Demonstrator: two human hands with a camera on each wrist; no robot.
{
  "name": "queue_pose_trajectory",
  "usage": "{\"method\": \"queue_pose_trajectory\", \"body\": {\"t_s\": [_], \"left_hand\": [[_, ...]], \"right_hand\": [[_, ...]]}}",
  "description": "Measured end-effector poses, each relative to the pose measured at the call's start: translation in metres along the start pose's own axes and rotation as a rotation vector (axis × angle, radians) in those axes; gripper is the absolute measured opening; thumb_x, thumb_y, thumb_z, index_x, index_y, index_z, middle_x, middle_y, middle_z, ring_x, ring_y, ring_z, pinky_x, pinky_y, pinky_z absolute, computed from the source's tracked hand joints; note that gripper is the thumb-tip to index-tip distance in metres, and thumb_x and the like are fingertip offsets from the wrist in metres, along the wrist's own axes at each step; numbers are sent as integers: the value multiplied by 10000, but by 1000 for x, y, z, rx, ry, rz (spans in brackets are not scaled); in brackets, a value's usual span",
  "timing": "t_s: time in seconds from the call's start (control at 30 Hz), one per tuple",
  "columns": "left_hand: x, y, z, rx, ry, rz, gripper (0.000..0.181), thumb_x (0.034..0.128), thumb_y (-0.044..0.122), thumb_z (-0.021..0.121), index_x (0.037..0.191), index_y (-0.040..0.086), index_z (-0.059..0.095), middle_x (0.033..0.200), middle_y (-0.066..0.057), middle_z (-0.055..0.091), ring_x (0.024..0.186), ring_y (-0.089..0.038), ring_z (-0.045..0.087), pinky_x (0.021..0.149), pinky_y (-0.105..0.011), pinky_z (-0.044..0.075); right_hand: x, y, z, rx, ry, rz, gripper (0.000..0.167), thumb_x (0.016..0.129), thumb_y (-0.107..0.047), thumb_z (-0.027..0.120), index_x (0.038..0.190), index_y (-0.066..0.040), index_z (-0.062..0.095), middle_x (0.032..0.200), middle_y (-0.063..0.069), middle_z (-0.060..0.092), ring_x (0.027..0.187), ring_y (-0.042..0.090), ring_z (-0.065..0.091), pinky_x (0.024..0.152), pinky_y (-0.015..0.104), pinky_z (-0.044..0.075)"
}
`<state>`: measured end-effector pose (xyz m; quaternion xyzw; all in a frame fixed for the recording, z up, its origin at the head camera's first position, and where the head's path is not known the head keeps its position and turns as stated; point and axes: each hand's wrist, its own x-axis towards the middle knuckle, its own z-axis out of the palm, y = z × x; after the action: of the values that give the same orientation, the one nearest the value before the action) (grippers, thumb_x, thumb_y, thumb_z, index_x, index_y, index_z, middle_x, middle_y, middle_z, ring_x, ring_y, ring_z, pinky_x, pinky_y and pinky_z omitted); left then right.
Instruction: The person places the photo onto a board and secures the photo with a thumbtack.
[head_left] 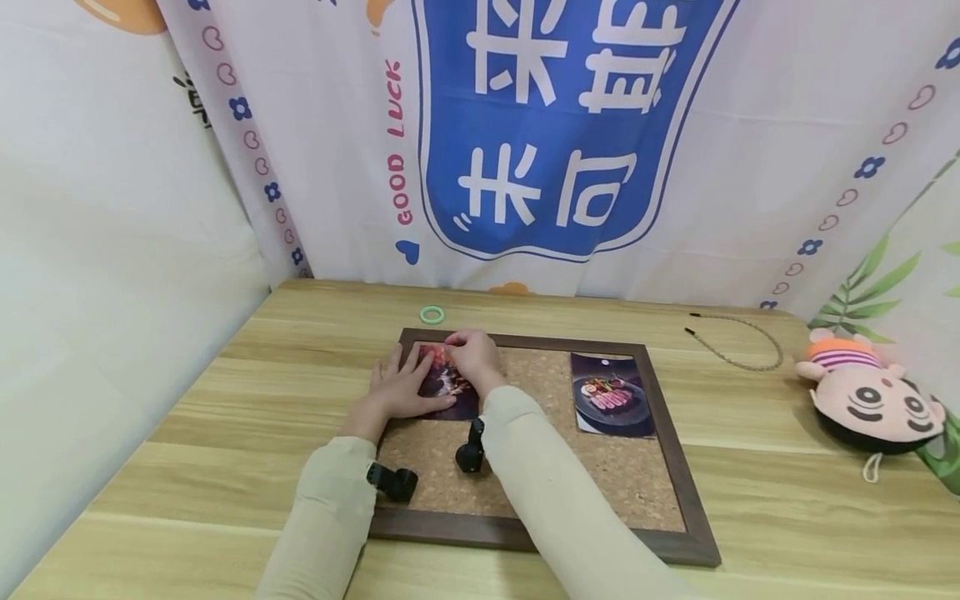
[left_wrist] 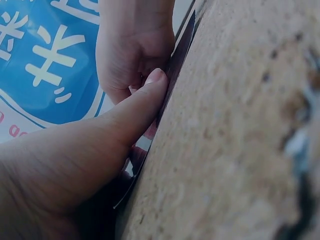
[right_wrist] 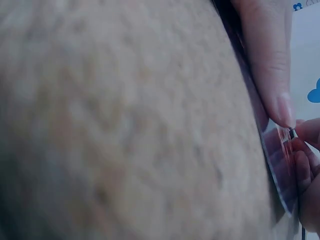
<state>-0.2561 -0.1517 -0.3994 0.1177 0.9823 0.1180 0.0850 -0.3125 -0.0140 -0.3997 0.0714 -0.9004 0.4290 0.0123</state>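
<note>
A corkboard (head_left: 540,477) in a brown wooden frame lies on the table. On its upper left is a dark photo (head_left: 463,408) with red and orange patches. My left hand (head_left: 401,390) rests on this photo with its fingers spread; its thumb (left_wrist: 142,97) lies along the lower part. My right hand (head_left: 476,360) is at the photo's top edge, thumb and fingertips together. In the right wrist view these fingertips pinch a small pin (right_wrist: 293,133), mostly hidden. A second photo (head_left: 613,400), a plate of food, is on the board's upper right with a white pin (head_left: 605,362) at its top.
A green ring (head_left: 432,315) lies behind the board. A thin cord or chain (head_left: 768,337) with dark ends curves on the table at the right, near a plush toy (head_left: 873,396). Printed curtains (head_left: 345,167) hang behind the table (head_left: 225,408).
</note>
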Motion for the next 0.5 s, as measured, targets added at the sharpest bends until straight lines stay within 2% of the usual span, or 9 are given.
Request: {"method": "queue_pose_trajectory", "body": {"t_s": [0.5], "left_hand": [[-3,1,-4,-18,-6,1,907,725,664,452,1387,113,170,1426,-133,19,1258,-355,-71,930,-577,-10]], "right_hand": [[3,-2,2,-124,-34,41,99,797,-202,595,821,-193,690,869,-58,619,834,149,550,714,298,424]]}}
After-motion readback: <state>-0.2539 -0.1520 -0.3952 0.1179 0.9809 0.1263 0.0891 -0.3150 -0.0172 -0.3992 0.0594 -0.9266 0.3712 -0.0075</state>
